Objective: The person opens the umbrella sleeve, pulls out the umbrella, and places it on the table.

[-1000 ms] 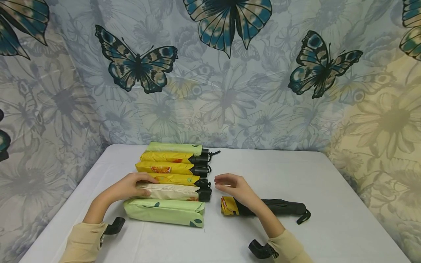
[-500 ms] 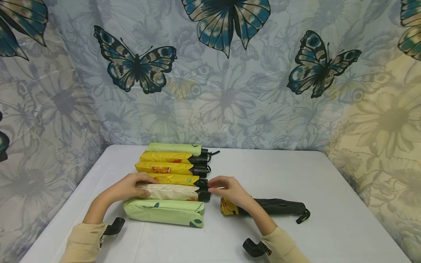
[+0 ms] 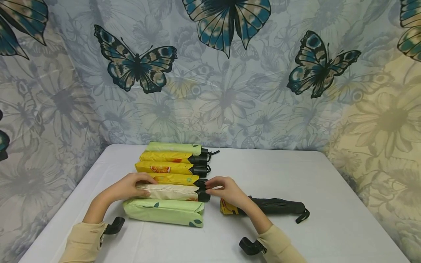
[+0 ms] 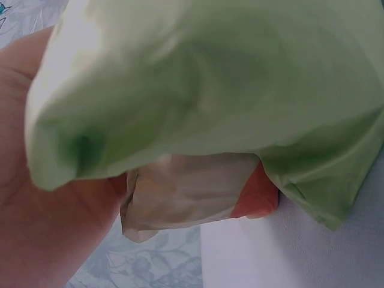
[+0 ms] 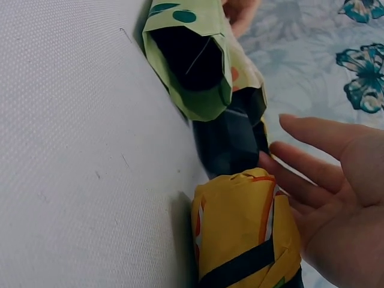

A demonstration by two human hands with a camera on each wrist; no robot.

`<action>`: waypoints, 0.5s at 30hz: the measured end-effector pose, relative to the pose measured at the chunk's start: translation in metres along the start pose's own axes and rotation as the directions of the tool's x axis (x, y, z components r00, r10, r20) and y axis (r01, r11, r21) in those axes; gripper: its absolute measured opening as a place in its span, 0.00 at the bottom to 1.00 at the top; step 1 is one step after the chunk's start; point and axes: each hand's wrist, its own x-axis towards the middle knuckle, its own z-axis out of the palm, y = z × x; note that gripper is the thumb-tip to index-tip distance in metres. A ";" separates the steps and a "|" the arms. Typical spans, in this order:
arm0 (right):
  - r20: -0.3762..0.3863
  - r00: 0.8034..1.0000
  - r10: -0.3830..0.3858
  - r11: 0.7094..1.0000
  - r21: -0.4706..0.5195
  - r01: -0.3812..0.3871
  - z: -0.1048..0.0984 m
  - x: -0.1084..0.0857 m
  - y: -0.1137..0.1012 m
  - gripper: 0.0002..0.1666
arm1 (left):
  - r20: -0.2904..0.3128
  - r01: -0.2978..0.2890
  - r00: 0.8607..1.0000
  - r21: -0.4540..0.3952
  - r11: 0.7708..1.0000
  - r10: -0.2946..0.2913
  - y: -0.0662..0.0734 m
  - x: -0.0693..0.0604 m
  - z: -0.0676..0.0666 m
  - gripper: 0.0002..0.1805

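In the head view, my left hand (image 3: 135, 185) holds the cream folded umbrella (image 3: 174, 192) near its left end, thumb on the near side and fingers over the far side. My right hand (image 3: 230, 190) is at that umbrella's black handle (image 3: 204, 195), its fingers touching the handle's end. In the right wrist view these fingers are extended and the thumb stands apart. A light green umbrella sleeve (image 3: 164, 212) lies nearest; its right end shows a dark opening (image 5: 186, 57) in the right wrist view. Just beyond the cream one lies a yellow umbrella (image 3: 177, 179).
Two more yellow umbrellas (image 3: 164, 168) and a green umbrella (image 3: 174, 147) continue the row toward the back. A black folded umbrella (image 3: 279, 206) with a yellow end lies right of the row, under my right forearm. All rest on a white-covered table (image 3: 329, 233).
My right hand has moved left, from a short gap away to the handle ends of the row. The left hand keeps its place on the cream umbrella.
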 end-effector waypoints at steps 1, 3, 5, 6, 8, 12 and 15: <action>-0.002 1.000 0.000 1.000 0.001 0.000 0.001 0.000 -0.001 0.19 | 0.000 0.004 1.000 -0.004 1.000 -0.004 0.000 0.000 0.000 0.19; -0.005 1.000 -0.002 1.000 0.006 0.002 0.003 0.005 0.010 0.19 | 0.000 0.013 1.000 -0.010 1.000 -0.013 -0.001 -0.001 0.000 0.19; -0.010 1.000 -0.014 1.000 0.003 0.014 0.003 0.007 0.015 0.19 | -0.002 0.016 1.000 -0.010 1.000 -0.016 0.000 -0.001 0.001 0.19; -0.011 1.000 -0.016 1.000 0.003 0.016 0.004 0.007 0.016 0.19 | -0.001 0.013 1.000 -0.009 1.000 -0.013 0.000 -0.001 0.001 0.19; -0.012 1.000 -0.014 1.000 0.003 0.014 0.005 0.008 0.017 0.18 | -0.001 0.009 1.000 -0.008 1.000 -0.009 0.000 -0.001 0.000 0.19; -0.013 1.000 0.002 1.000 -0.008 -0.002 0.006 0.008 0.017 0.17 | -0.001 0.001 1.000 -0.007 1.000 -0.001 0.001 -0.001 0.000 0.19; -0.013 1.000 0.009 1.000 -0.022 -0.010 0.007 0.008 0.016 0.17 | 0.000 0.002 1.000 -0.007 1.000 -0.002 0.001 -0.001 -0.001 0.19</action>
